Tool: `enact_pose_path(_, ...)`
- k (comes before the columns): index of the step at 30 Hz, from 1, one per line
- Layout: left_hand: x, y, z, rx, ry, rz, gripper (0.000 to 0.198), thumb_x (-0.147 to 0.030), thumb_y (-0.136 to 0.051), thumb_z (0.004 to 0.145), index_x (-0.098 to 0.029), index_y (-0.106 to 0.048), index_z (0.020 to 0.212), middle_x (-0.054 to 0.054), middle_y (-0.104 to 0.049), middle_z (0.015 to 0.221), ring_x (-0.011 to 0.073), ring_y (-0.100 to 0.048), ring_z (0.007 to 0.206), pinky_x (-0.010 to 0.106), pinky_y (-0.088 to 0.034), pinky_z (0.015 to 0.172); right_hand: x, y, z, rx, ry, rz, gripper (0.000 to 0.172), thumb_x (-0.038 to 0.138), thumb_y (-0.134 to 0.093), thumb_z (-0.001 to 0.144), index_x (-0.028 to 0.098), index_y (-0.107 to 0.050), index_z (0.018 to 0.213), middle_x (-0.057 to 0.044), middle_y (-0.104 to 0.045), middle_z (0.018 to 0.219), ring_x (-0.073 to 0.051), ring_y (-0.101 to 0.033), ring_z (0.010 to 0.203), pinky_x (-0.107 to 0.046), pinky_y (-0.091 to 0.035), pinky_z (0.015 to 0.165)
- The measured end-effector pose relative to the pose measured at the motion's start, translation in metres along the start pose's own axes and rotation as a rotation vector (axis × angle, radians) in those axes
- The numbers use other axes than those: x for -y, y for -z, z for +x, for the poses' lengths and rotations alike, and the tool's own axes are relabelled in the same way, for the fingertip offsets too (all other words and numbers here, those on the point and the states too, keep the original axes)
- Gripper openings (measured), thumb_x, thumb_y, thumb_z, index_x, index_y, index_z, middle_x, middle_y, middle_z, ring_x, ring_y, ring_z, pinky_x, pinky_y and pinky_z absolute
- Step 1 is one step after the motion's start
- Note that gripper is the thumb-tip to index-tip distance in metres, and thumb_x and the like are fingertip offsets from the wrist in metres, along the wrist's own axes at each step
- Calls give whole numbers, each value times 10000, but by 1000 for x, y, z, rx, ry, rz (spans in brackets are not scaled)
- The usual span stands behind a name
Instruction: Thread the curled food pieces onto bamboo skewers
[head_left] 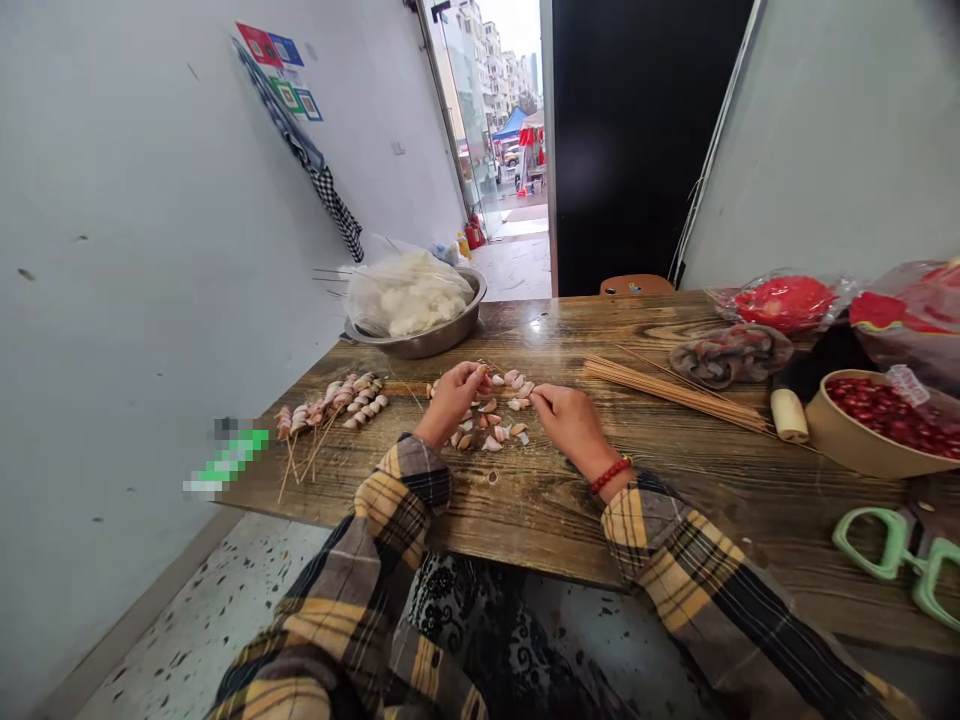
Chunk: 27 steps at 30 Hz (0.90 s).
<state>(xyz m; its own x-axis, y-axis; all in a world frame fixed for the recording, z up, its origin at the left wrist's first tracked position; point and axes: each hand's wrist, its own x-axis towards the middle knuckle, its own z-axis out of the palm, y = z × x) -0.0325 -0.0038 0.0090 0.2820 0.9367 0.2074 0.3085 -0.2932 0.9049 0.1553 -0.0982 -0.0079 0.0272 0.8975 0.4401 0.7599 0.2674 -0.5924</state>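
Note:
My left hand [451, 402] is closed in a pinch, with what looks like a garlic clove [482, 370] at its fingertips. Between my hands runs a short row of garlic cloves [512, 379], apparently on a thin skewer. Thumb and forefinger of my right hand [574, 425] pinch the near-right end of that row; the exact grip is too small to make out. Below my hands, loose garlic cloves [491, 443] lie scattered on the wooden table [525, 520]. To the left rest several finished-looking skewers of garlic cloves [330, 402], their sticks pointing toward me.
A bundle of bamboo skewers [675, 395] lies right of my hands. Behind stands a metal basin [427, 342] with a plastic bag [409, 290]. At right are a tub of red pieces [862, 435], green-handled scissors [874, 545] and a crumpled grey bundle [727, 355]. A wall borders the left.

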Motion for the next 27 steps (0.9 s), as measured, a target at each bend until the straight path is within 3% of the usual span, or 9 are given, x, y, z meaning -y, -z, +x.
enact_pose_path(3, -16, 0, -4, 20, 118, -450, 316, -423, -707, 718, -133, -628, 816, 24, -613, 732, 87, -523, 587, 208, -399, 533, 2, -3, -1, -21, 29, 40, 298, 288, -426, 945, 211, -672, 796, -51, -710, 796, -182, -620, 735, -261, -329, 610)
enact_pose_path(7, -27, -2, -6, -4, 193, -700, 314, -337, -777, 664, -126, -656, 864, -4, -593, 695, 54, -511, 572, 164, -390, 511, 2, -7, -1, -17, 50, 58, 303, 275, -414, 950, 220, -658, 780, -37, -708, 789, -175, -627, 726, -257, -350, 627)
enact_pose_path(19, -29, -6, 7, 82, 243, -857, 238, -274, -744, 702, -124, -666, 869, -6, -568, 712, 52, -500, 598, 157, -388, 500, 4, 0, 1, -59, 24, 110, 276, 272, -425, 950, 209, -674, 848, -45, -715, 828, -190, -645, 766, -267, -413, 688)
enact_pose_path(27, -21, -11, -3, 138, 274, -907, 259, -254, -742, 722, -93, -679, 915, 29, -612, 747, 64, -528, 615, 156, -426, 523, 2, -3, -2, -47, 32, 145, 234, 260, -461, 942, 201, -688, 950, -50, -733, 962, -194, -672, 856, -271, -454, 754)
